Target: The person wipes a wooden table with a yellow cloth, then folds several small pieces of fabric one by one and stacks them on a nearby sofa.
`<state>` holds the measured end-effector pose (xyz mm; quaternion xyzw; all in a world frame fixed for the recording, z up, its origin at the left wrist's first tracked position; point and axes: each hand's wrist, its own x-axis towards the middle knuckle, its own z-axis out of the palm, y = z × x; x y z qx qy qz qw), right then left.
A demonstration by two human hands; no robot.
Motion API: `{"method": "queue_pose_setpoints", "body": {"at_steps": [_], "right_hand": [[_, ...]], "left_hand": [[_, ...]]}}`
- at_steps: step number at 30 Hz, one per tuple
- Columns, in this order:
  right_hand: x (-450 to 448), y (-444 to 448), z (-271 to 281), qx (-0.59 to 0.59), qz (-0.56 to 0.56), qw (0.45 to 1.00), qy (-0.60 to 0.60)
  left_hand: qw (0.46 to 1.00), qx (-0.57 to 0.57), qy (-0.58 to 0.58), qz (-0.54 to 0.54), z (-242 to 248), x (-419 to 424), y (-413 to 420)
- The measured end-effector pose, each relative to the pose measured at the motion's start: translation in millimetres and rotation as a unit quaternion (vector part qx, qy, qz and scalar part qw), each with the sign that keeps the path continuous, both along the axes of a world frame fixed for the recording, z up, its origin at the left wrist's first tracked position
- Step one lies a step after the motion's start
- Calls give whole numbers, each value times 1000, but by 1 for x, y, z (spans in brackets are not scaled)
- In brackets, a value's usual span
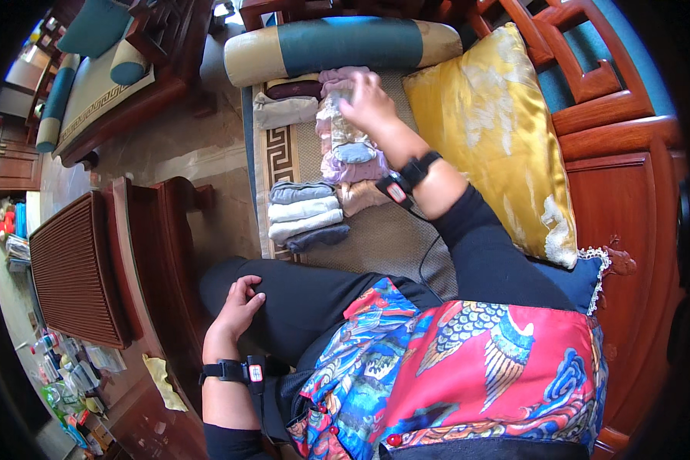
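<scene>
My right hand (372, 102) is over the far end of a row of small folded and rolled clothes, partly blurred; whether its fingers pinch the pale patterned cloth (345, 131) under it cannot be told. Behind it lies a mauve cloth (340, 75). Nearer are a light-blue roll (354, 152), a lilac garment (351, 170) and a peach cloth (361, 197). My left hand (239, 306) rests on my black-trousered leg, holding nothing, thumb apart from loosely bent fingers. Beyond the leg sit rolled white cloths (305, 217), a grey-blue roll (302, 192) and a dark grey roll (319, 237).
A beige roll (284, 110) and a maroon roll (293, 89) lie on the woven seat mat (374, 247). A teal-and-cream bolster (345, 47) borders the far side; a yellow satin cushion (494, 132) leans at the right. A wooden table (149, 253) stands left.
</scene>
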<state>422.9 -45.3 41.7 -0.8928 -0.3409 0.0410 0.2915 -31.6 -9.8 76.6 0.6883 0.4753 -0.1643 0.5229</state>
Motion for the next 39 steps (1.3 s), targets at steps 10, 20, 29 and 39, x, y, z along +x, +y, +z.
{"method": "queue_pose_setpoints", "body": {"at_steps": [10,20,29,39], "right_hand": [[-14,151,-29,-253,207,937,-120],[-53,133,-42,-189,278,917,-214],[30,8,44,135,156,977,60],[158,-54,-56,-42,133,984,110]], "left_hand": [[1000,4,-19,10,4,7,-2],[996,66,-24,-45,4,16,-1],[998,56,-21,-26,3,5,-9],[999,40,-18,-29,9,10,-5]]}}
